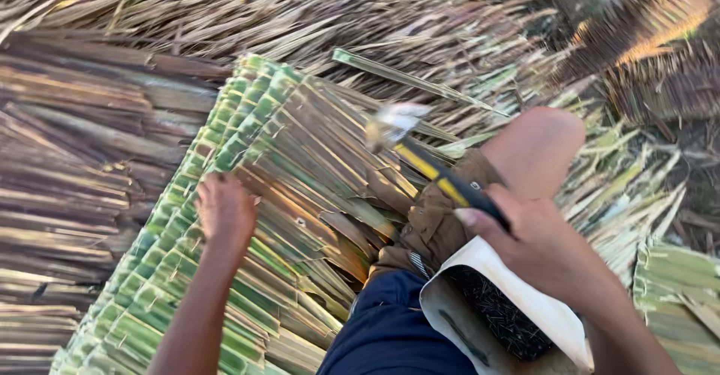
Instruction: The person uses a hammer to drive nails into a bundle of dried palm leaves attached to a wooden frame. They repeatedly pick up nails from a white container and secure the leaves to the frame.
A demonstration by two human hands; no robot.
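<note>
Pressing left hand (223, 211) flat on thatch panel (247, 217); right hand (536, 244) clenched on raised hammer (427, 161). Risk: struck fingers, given proximity.

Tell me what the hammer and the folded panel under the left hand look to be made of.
Hammer: blurred pale head, probably metal; black and yellow grip, likely rubber or plastic, held by the right hand.
Panel: folded palm-type leaf strips, matte, green at the folds, tan elsewhere; left hand rests on it.
</note>
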